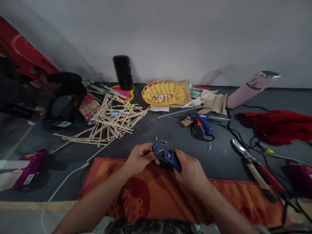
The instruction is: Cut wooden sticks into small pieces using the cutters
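My right hand (190, 167) is closed around the handles of a blue hand cutter (165, 155), which lies slantwise over an orange towel. A round metal pivot shows near its left end. My left hand (141, 157) is pinched at that left end, thumb and forefinger against the jaws. Whatever small piece the left fingertips may hold is hidden. Just beyond the tool, tiny cut wooden bits (165, 141) and crumbs lie scattered on the dark table. A yellow wicker basket (179, 92) farther back contains several short wooden pieces (162, 98).
Thin wooden sticks (112, 122) form a loose pile at left, near a propped phone (123, 73). Rightward lie a blue glue gun (206, 125), pruning shears (253, 165), cables and a red cloth (278, 125). A pink flask (251, 89) stands behind. The orange towel (161, 195) covers the front edge.
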The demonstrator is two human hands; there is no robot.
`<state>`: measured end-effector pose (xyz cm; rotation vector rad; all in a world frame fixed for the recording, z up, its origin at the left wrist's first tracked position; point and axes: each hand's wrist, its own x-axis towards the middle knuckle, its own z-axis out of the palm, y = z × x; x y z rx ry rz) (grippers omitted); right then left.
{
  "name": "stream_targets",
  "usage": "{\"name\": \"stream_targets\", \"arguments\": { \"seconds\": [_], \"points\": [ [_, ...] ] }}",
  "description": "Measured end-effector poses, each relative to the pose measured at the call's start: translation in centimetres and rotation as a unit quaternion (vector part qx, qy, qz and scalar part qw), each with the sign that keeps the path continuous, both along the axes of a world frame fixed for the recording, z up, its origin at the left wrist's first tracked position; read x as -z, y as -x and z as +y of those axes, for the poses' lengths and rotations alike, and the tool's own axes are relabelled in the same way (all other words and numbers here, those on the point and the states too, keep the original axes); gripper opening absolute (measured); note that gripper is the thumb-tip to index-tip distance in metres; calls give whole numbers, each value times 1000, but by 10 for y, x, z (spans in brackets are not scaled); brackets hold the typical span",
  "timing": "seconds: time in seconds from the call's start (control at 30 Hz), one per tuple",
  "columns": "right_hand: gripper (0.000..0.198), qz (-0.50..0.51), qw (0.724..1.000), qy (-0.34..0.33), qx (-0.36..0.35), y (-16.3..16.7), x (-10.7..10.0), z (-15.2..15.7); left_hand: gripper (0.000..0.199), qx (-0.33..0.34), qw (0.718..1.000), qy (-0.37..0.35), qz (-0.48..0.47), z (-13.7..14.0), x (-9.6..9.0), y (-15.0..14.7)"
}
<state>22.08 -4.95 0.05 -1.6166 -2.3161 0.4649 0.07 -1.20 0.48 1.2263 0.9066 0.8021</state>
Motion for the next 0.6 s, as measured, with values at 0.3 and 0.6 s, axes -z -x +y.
{"name": "stream_targets", "arguments": {
  "seconds": [0.3, 0.6],
  "points": [
    [31, -6, 1000, -4, 9, 0, 1, -1, 28, -33, 999, 29, 8, -4, 1, -6],
    [48, 0, 1000, -23, 4, -2, 2, 3, 26, -16, 993, -93, 76, -1, -1, 2]
  ]
}}
